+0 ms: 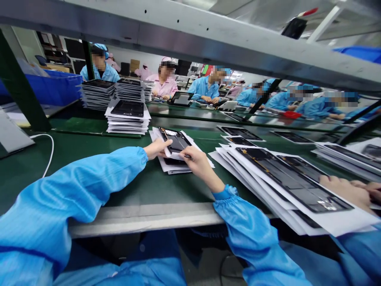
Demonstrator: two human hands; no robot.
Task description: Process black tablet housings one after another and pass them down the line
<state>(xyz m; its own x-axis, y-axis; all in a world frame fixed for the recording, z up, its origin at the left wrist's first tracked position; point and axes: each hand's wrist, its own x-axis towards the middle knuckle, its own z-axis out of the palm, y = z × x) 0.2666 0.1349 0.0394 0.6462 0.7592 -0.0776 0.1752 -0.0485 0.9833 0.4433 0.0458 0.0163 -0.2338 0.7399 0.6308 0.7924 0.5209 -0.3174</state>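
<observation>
A dark tablet housing (179, 140), with a silvery patch near its far end, lies tilted on a small stack of white sheets (178, 171) and similar housings. My left hand (157, 148) grips its left edge, thumb on top. At its near right corner, my right hand (199, 162) is closed, fingers pinched around a small dark pen-like tool (188, 156). The tool's tip is too small to make out. Both hands stick out of blue elastic-cuffed sleeves.
A tall stack of housings and sheets (127, 119) stands behind on the left. Fanned housings on paper (285, 174) lie to my right, near a co-worker's hand (347, 192). A metal shelf beam (190, 35) crosses overhead. A white cable (52, 153) runs at left.
</observation>
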